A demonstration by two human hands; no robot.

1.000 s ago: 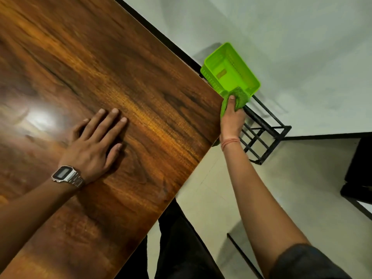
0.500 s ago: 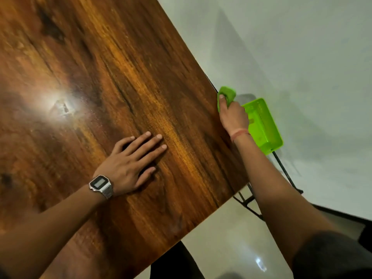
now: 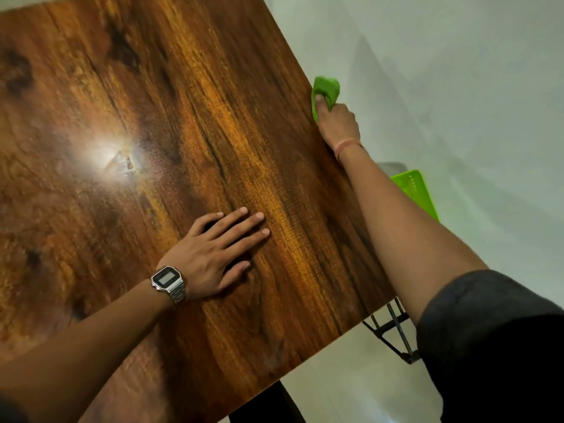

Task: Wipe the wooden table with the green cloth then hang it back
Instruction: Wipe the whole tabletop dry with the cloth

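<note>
My right hand (image 3: pixel 337 125) has its fingers curled tight round the green cloth (image 3: pixel 325 92), thumb pressed on top. A second ago that hand was down by the green basket (image 3: pixel 416 190); now it has slid up along the far edge of the wooden table (image 3: pixel 183 117), with the cloth bunched right on the edge. My left hand (image 3: pixel 210 254) has stayed flat on the wood, fingers straight, holding nothing. I think the wiping has only begun, and most of the top is still left.
</note>
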